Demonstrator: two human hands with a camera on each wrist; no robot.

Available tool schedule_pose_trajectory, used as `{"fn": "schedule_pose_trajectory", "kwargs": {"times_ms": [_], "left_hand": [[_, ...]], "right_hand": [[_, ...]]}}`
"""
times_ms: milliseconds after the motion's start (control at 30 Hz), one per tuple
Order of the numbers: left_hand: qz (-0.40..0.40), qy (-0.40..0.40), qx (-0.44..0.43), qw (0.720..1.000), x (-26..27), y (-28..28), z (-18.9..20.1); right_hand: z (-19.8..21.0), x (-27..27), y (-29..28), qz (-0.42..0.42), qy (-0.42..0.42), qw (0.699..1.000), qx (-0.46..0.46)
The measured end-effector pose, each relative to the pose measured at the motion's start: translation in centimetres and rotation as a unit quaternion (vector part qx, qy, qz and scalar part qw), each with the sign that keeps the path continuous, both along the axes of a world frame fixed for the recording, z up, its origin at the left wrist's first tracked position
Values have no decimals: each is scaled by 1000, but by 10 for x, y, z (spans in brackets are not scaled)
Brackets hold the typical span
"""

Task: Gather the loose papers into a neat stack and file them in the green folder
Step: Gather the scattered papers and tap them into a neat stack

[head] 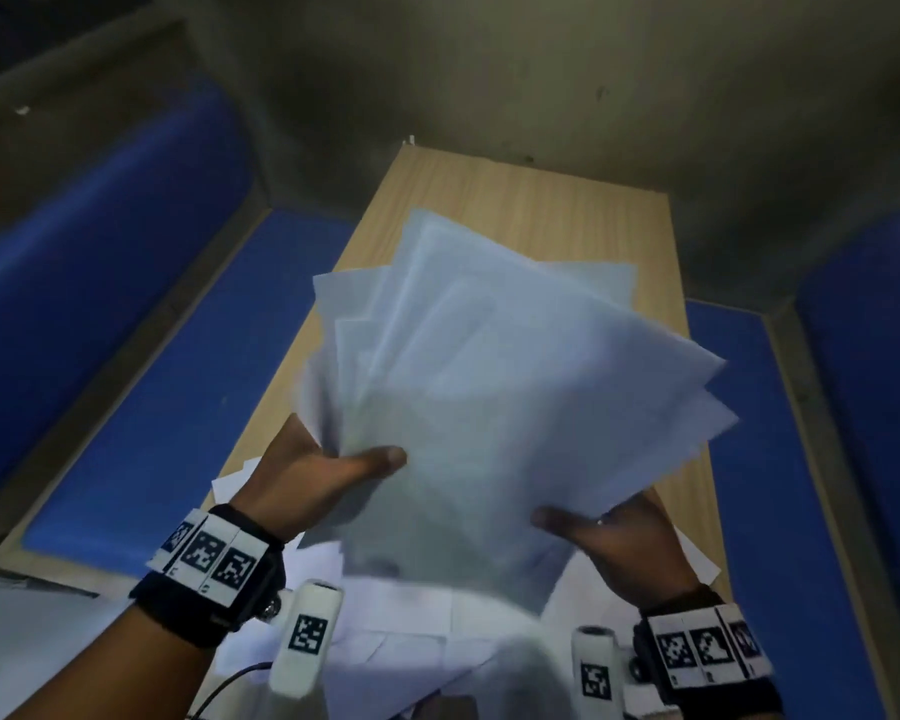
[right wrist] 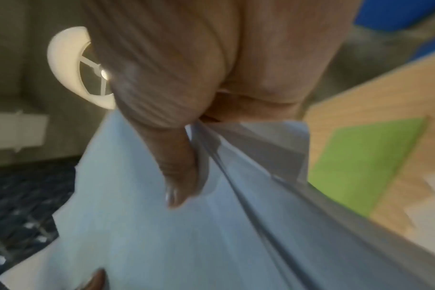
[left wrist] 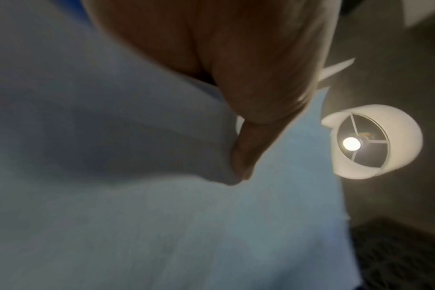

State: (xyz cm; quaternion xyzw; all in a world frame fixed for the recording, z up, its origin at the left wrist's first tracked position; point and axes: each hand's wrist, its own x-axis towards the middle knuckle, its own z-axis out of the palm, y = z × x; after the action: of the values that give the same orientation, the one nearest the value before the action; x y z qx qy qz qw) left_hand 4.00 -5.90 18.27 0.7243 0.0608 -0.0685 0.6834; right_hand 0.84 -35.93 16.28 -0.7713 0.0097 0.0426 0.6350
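Note:
A fanned bundle of white papers (head: 494,387) is lifted off the wooden table (head: 515,210), its edges uneven and blurred. My left hand (head: 328,472) grips its lower left edge, thumb on top (left wrist: 243,157) and fingers hidden beneath. My right hand (head: 614,537) pinches the lower right edge, thumb pressed on the top sheet (right wrist: 181,176). The papers (right wrist: 186,245) fill much of the right wrist view. The green folder (right wrist: 365,162) lies flat on the table, seen only in the right wrist view past the sheets. In the head view the bundle hides the folder.
More loose white sheets (head: 385,641) lie on the table's near end under my wrists. Blue cushioned benches (head: 141,387) run along both long sides of the table. A lit white lamp shade (left wrist: 375,141) hangs overhead. A dark cable (head: 230,678) trails near the front edge.

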Motion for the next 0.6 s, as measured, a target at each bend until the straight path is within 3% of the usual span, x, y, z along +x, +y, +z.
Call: {"fn": "schedule_pose_trajectory", "kwargs": {"times_ms": [100, 233, 467, 600], "left_hand": [[-20, -35, 20, 999, 7, -3, -9], [-58, -42, 23, 997, 14, -12, -39], [-82, 11, 25, 996, 25, -30, -93], [-23, 17, 17, 999, 35, -33, -102]], "right_hand": [[-3, 6, -6, -46, -49, 997, -47], [-36, 12, -11, -60, 5, 992, -110], [-90, 26, 13, -71, 21, 997, 4], [-96, 34, 13, -109, 19, 993, 43]]}}
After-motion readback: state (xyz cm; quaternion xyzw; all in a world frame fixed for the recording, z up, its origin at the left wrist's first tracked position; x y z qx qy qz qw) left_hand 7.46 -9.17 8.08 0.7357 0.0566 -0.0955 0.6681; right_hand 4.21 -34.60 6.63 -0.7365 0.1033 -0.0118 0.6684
